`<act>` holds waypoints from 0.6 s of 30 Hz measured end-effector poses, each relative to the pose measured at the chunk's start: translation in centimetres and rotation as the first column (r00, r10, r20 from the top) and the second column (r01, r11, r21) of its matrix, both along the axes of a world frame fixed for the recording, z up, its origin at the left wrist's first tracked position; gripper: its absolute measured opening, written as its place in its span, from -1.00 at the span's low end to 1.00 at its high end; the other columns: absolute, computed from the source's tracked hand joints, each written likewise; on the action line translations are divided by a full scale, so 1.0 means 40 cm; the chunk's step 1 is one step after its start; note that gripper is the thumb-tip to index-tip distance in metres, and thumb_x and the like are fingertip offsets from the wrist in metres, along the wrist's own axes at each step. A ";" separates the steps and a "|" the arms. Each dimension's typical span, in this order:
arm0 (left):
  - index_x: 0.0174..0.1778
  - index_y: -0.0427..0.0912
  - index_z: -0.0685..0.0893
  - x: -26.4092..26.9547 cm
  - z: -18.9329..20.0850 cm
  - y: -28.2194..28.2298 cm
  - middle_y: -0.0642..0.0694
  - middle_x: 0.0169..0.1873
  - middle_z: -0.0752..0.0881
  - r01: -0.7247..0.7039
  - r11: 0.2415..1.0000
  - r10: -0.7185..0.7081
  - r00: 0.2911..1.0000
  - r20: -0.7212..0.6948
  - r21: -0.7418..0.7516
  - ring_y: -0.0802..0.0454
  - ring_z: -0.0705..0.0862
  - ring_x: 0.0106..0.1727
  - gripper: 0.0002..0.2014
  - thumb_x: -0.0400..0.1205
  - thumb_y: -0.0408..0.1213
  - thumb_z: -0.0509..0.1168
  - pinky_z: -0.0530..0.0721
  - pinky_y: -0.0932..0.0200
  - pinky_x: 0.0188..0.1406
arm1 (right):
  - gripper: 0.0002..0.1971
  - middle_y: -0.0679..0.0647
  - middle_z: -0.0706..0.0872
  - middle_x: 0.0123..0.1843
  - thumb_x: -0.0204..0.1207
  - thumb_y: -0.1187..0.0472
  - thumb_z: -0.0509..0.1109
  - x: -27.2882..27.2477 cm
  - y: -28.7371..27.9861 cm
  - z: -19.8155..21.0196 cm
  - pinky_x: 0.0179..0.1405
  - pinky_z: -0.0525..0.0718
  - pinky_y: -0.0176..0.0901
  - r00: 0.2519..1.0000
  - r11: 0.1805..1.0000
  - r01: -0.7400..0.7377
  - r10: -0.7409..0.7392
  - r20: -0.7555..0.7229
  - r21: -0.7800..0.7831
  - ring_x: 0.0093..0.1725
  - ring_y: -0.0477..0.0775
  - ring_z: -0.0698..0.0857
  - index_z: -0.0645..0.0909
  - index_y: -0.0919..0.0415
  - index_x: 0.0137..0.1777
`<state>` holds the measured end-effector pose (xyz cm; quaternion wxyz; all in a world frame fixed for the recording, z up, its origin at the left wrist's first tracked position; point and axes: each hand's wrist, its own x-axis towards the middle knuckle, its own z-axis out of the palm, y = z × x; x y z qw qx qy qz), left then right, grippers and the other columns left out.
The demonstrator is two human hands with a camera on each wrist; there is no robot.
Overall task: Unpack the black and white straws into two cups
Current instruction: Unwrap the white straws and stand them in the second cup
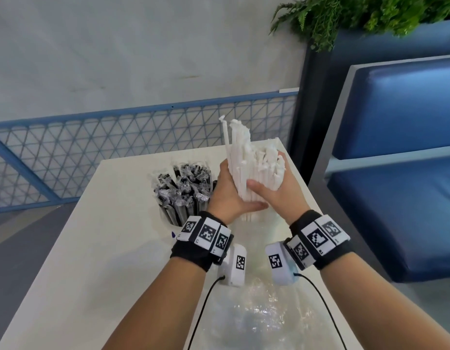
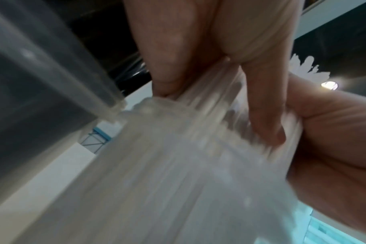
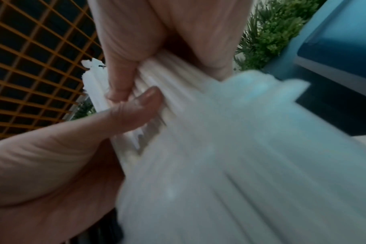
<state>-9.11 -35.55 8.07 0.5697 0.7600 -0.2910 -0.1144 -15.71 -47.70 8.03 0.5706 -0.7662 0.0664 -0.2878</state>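
A thick bundle of white straws [image 1: 246,160] stands upright above the table, tops uneven. My left hand [image 1: 227,190] wraps its left side and my right hand [image 1: 279,184] wraps its right side, thumbs meeting in front. Its lower end seems to go into a clear cup [image 1: 254,218], mostly hidden by my hands. To the left, a clear cup [image 1: 173,218] holds wrapped black straws [image 1: 183,188]. In the left wrist view the blurred white straws [image 2: 188,165] run past my fingers [image 2: 261,107], with the black-straw cup [image 2: 31,82] beside them. In the right wrist view both hands clasp the white straws [image 3: 230,165].
The white table [image 1: 105,248] carries crumpled clear plastic wrap [image 1: 259,317] near its front edge. A blue mesh railing [image 1: 117,147] runs behind the table. A blue bench [image 1: 408,160] stands to the right, with a green plant [image 1: 370,13] above.
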 end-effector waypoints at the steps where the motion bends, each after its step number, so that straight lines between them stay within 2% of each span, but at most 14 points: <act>1: 0.38 -0.04 0.24 0.000 0.016 0.001 0.03 0.25 0.56 0.002 1.000 -0.001 1.000 0.016 -0.030 0.18 0.57 0.24 0.00 0.10 -0.35 0.68 0.56 0.33 0.14 | -0.31 -0.24 0.60 0.19 0.31 0.19 0.59 -0.001 0.000 0.016 0.18 0.53 -0.52 0.999 1.000 -0.007 0.007 0.034 0.001 0.19 -0.40 0.59 0.32 0.07 0.39; 5: 0.28 0.11 0.23 0.003 0.078 0.002 0.14 0.19 0.55 0.041 0.993 -0.031 0.995 0.096 -0.108 0.39 0.57 0.17 -0.06 0.12 -0.34 0.67 0.56 0.53 0.07 | -0.33 -0.21 0.61 0.16 0.21 0.02 0.57 -0.008 0.006 0.076 0.24 0.58 -0.34 0.988 0.998 -0.055 0.053 0.145 0.012 0.24 -0.26 0.61 0.31 -0.17 0.28; 6: 0.29 0.11 0.23 0.003 0.090 0.002 0.14 0.19 0.55 0.056 0.990 -0.044 0.995 0.094 -0.127 0.36 0.58 0.19 -0.06 0.12 -0.31 0.67 0.58 0.44 0.13 | -0.34 -0.21 0.62 0.13 0.20 0.02 0.57 -0.010 0.005 0.084 0.19 0.61 -0.31 0.985 0.997 -0.073 0.070 0.158 0.011 0.20 -0.24 0.64 0.33 -0.18 0.26; 8: 0.37 0.07 0.20 0.001 0.104 0.006 0.08 0.24 0.53 0.086 0.984 -0.075 0.994 0.077 -0.153 0.20 0.59 0.28 0.00 0.10 -0.22 0.67 0.61 0.12 0.27 | -0.33 -0.20 0.60 0.07 0.23 0.07 0.59 -0.014 0.003 0.091 0.08 0.63 -0.33 0.987 0.996 -0.077 0.084 0.139 -0.050 0.12 -0.25 0.65 0.33 -0.15 0.29; 9: 0.43 0.04 0.17 -0.003 0.109 0.010 0.05 0.27 0.50 0.088 0.986 -0.075 0.992 0.098 -0.144 0.12 0.56 0.32 0.05 0.11 -0.22 0.66 0.57 0.07 0.31 | -0.31 -0.18 0.59 0.08 0.25 0.10 0.60 -0.019 0.003 0.092 0.08 0.61 -0.35 0.991 0.994 -0.061 0.071 0.114 -0.086 0.13 -0.25 0.64 0.33 -0.13 0.33; 12: 0.57 0.03 0.01 -0.024 0.131 0.024 -0.05 0.41 0.37 0.059 0.996 -0.040 0.962 0.271 -0.060 0.04 0.41 0.44 0.09 0.26 -0.24 0.61 0.42 0.19 0.37 | -0.36 -0.13 0.57 0.20 0.36 0.00 0.51 -0.030 0.003 0.089 0.24 0.47 -0.41 0.996 0.979 0.002 0.016 0.084 -0.204 0.26 -0.22 0.55 0.33 -0.10 0.41; 13: 0.58 0.04 -0.02 -0.030 0.137 0.026 -0.06 0.47 0.33 0.068 0.998 -0.059 0.942 0.330 -0.015 0.04 0.35 0.49 0.07 0.30 -0.20 0.59 0.37 0.21 0.41 | -0.40 -0.11 0.57 0.25 0.40 -0.08 0.43 -0.031 0.002 0.086 0.32 0.43 -0.36 0.997 0.960 0.028 -0.005 0.083 -0.280 0.30 -0.20 0.52 0.35 -0.07 0.44; 15: 0.60 -0.04 -0.01 -0.031 0.135 0.022 -0.09 0.57 0.19 0.083 0.982 -0.148 0.892 0.426 0.168 0.04 0.18 0.59 0.01 0.37 -0.09 0.52 0.25 0.16 0.52 | -0.42 -0.07 0.52 0.37 0.47 -0.21 0.21 -0.027 -0.001 0.072 0.44 0.42 -0.06 0.997 0.897 0.073 -0.073 0.018 -0.436 0.40 -0.13 0.46 0.37 -0.04 0.47; 17: 0.61 -0.13 0.01 -0.022 0.114 0.017 -0.11 0.64 0.00 0.075 0.908 -0.259 0.874 0.412 0.412 -0.02 -0.04 0.65 -0.04 0.43 0.05 0.43 0.11 -0.05 0.63 | -0.45 -0.04 0.44 0.49 0.54 -0.23 0.07 -0.024 -0.001 0.050 0.49 0.35 0.16 0.982 0.852 0.036 -0.127 -0.139 -0.522 0.50 -0.04 0.38 0.40 -0.04 0.48; 18: 0.61 -0.14 0.01 -0.019 0.101 0.016 -0.11 0.65 -0.08 0.081 0.856 -0.301 0.881 0.365 0.511 -0.05 -0.15 0.66 -0.06 0.44 0.10 0.38 0.05 -0.14 0.64 | -0.48 -0.04 0.38 0.54 0.59 -0.21 0.05 -0.026 0.001 0.042 0.52 0.31 0.18 0.966 0.858 -0.022 -0.114 -0.233 -0.513 0.54 -0.02 0.32 0.39 -0.03 0.49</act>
